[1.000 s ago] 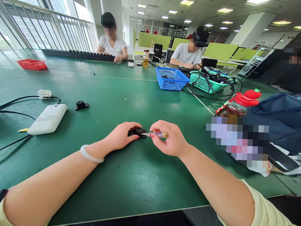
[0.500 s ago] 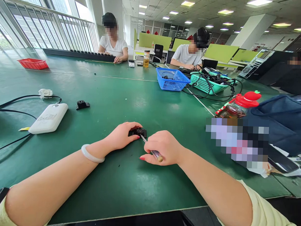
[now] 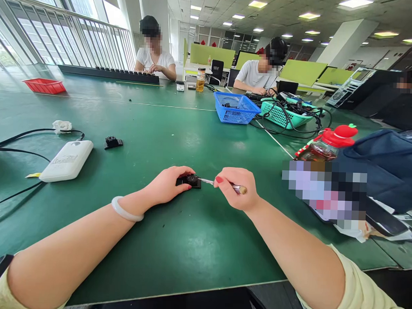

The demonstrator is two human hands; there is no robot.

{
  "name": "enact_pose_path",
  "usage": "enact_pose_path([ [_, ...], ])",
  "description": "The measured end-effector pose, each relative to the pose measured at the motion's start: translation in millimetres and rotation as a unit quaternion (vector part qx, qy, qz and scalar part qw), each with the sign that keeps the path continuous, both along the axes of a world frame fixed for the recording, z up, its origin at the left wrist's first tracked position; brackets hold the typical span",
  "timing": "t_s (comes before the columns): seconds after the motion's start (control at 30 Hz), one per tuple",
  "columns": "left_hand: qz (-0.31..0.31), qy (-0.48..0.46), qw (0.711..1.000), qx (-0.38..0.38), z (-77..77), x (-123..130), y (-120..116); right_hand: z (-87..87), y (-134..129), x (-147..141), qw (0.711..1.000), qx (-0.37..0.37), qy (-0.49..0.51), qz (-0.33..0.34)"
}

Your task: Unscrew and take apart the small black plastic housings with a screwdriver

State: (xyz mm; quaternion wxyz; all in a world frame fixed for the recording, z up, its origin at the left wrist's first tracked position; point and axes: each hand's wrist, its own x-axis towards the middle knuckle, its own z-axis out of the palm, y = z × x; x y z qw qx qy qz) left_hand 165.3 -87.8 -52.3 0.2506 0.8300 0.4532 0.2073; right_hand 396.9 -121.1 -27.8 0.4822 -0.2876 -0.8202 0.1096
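Observation:
My left hand (image 3: 172, 184) is closed round a small black plastic part (image 3: 193, 180) on the green table, thumb in front and fingers over the back. My right hand (image 3: 238, 187) grips a slim screwdriver-like tool (image 3: 207, 180) with a metal shaft and a tan-ended handle. The shaft lies nearly level and points left. Its tip meets the right side of the black part; exactly where it touches is too small to tell. A similar black part (image 3: 113, 142) sits by itself farther left on the table.
A white power bank (image 3: 67, 161) with black cables lies left. Ahead stand a blue basket (image 3: 236, 109) and a green basket (image 3: 285, 116) of cables; a red tray (image 3: 44, 86) is far left. A red-lidded bottle (image 3: 323, 145) and dark bag (image 3: 384, 167) are right. Two people sit opposite.
My right hand has swung right and slightly up, turning the tool from a steep slant to almost level. My left hand and the black part have stayed in place.

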Motion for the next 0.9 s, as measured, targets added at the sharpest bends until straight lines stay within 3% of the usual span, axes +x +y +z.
enact_pose_path([
  [0.2,-0.006,0.000,1.000,0.005,1.1,0,-1,-1.3,5,-1,0.982,-0.145,0.108,-0.054],
  [0.43,-0.015,0.004,1.000,0.006,1.8,-1,0,-10.6,22,-5,0.898,-0.332,0.264,-0.117],
  [0.8,-0.018,0.000,1.000,0.003,1.1,-1,0,-17.1,32,-3,0.806,-0.443,0.380,-0.094],
  [0.9,-0.020,-0.002,1.000,0.002,1.8,-1,0,-16.7,34,-4,0.770,-0.486,0.402,-0.094],
])
